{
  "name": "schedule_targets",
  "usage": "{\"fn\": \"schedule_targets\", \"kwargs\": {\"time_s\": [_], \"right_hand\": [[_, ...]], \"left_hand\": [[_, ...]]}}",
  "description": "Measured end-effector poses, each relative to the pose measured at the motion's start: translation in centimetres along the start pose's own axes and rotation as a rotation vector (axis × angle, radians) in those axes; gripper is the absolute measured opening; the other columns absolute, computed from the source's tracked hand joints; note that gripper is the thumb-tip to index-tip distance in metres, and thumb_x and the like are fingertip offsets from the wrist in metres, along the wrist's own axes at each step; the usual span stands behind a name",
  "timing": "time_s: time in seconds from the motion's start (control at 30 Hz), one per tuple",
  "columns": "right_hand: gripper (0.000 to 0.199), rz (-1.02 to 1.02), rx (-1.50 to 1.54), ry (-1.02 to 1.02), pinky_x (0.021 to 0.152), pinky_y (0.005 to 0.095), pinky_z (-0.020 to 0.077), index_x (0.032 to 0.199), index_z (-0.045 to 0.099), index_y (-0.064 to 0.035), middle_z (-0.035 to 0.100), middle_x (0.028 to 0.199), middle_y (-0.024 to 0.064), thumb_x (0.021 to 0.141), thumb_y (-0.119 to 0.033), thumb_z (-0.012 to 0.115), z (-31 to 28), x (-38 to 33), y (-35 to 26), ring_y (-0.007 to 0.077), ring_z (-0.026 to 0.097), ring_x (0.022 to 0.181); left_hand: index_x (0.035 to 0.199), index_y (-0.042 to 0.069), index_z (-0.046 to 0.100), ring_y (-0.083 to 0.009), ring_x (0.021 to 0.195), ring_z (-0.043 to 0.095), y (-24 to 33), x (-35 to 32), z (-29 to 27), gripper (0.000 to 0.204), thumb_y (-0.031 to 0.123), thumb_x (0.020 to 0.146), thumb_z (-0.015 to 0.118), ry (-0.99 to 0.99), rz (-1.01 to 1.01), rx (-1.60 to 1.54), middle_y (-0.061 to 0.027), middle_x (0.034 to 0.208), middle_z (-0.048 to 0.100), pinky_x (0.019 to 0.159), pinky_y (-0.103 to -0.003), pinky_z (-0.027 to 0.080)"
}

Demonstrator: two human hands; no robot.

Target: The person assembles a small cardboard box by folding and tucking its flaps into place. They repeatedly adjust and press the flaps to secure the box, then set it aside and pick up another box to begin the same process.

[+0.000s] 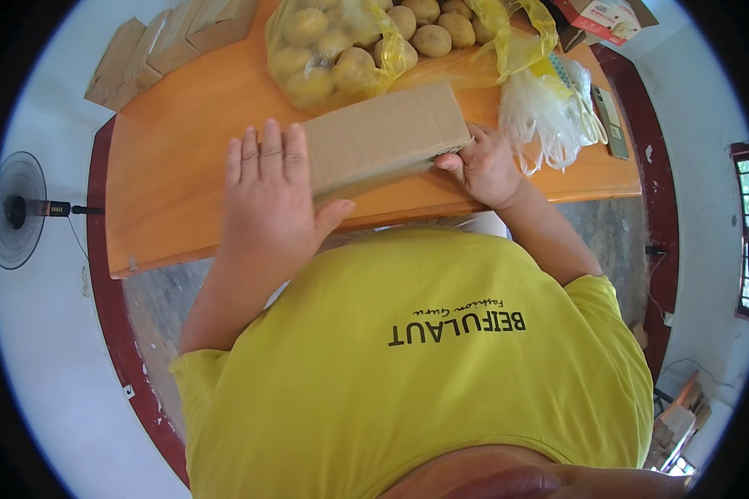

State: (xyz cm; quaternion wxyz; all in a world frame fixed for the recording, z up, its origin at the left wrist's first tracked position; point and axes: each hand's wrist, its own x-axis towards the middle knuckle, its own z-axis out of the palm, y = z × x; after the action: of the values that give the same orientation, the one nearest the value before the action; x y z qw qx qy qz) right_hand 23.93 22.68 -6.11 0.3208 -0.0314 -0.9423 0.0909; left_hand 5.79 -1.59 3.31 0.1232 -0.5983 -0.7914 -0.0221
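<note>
A long brown cardboard box lies closed near the table's front edge. My left hand is flat against its left end, fingers straight and thumb spread toward the near side. At the other end, my right hand grips the box's right corner. Its thumb rests along the near lower edge, and the other fingers are partly hidden around the end. Just beyond the box sits a yellow translucent plastic bag with round potatoes inside, and more potatoes show in its opening.
Several brown cardboard boxes stand at the far left of the orange table. Clear plastic bags lie right of my right hand, beside a phone-like flat object. A red and white carton is at the far right. A fan stands left.
</note>
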Motion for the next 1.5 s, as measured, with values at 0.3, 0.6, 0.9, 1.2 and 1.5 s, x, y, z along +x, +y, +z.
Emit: {"fn": "schedule_targets", "kwargs": {"time_s": [0.3,0.6,0.9,1.2,1.5], "right_hand": [[0.041,0.035,0.029,0.038,0.056,0.0412,0.0503,0.089,0.065,-0.0049,0.060,0.083,0.0126,0.091,-0.045,0.059,0.6,-0.3,-0.1,0.0324,0.061,0.066],[0.043,0.021,0.008,0.057,0.058,0.0397,0.0509,0.091,0.065,-0.0045,0.061,0.084,0.0119,0.092,-0.047,0.057,0.5,-0.4,-0.1,0.0316,0.062,0.067],[0.043,0.033,0.013,0.075,0.057,0.0396,0.0505,0.087,0.063,-0.0038,0.060,0.083,0.0119,0.092,-0.046,0.058,0.5,-0.4,-0.2,0.0315,0.061,0.065],[0.043,0.027,0.071,0.052,0.058,0.0403,0.0506,0.084,0.063,-0.0033,0.059,0.082,0.0117,0.090,-0.045,0.061,0.7,-0.5,0.2,0.0315,0.061,0.066],[0.050,0.135,0.088,-0.309,0.079,0.0425,0.0530,0.103,0.064,-0.0029,0.060,0.110,0.0149,0.076,-0.043,0.078,-2.7,1.7,-0.1,0.0357,0.061,0.097]], "left_hand": [[0.141,0.000,0.040,-0.0355,0.113,0.050,2.6,3.5,1.1,0.082,0.037,0.078,0.077,0.054,0.054,-0.056,-0.0210,0.123,0.051,0.099,-0.049,0.038],[0.145,-0.001,0.033,-0.0379,0.118,0.052,1.4,6.5,-1.9,0.091,0.034,0.075,0.080,-0.337,-0.005,-0.231,-0.0220,0.127,0.052,0.101,-0.044,0.042],[0.148,-0.003,0.020,-0.0381,0.120,0.052,4.0,8.6,-1.8,0.098,0.027,0.076,0.079,-0.311,0.217,-0.172,-0.0230,0.134,0.047,0.102,-0.044,0.044],[0.147,-0.002,0.029,-0.0372,0.119,0.052,6.5,8.0,0.4,0.093,0.023,0.074,0.081,-0.127,0.148,0.089,-0.0228,0.138,0.044,0.096,-0.048,0.046],[0.146,0.001,0.033,-0.0355,0.113,0.054,6.8,7.8,1.3,0.093,0.025,0.070,0.083,-0.048,0.127,0.118,-0.0215,0.132,0.049,0.093,-0.051,0.045]]}}
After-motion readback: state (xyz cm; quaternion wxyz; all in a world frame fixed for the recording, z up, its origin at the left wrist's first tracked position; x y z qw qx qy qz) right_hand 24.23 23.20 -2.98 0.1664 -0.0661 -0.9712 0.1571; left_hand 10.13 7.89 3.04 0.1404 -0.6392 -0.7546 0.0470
